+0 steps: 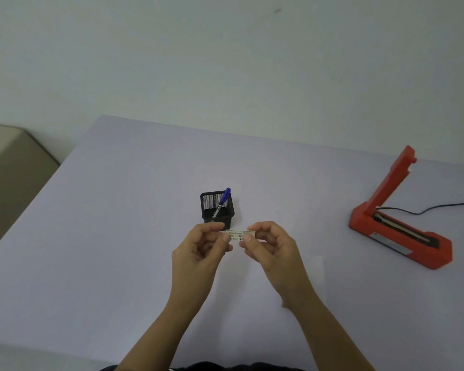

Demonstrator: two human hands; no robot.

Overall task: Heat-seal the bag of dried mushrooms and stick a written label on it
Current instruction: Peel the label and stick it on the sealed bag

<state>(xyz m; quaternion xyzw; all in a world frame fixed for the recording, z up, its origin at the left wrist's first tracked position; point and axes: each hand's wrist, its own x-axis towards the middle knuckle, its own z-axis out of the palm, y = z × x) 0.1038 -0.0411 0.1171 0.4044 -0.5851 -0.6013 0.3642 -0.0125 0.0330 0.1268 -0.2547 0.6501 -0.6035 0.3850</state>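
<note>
Label [235, 235], long axis crosswise, was pinched at each end by left hand [201, 247] and right hand [271, 245]

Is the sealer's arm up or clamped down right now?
Up. The red sealer stands open: its arm is tilted high off the base, the sealing strip is exposed, and no bag lies in it.

Bare left grip [198, 247] and right grip [271, 245], short plain fingernails, forearms [177, 311] bare to the frame edge, black garment [212, 367] below.
</note>
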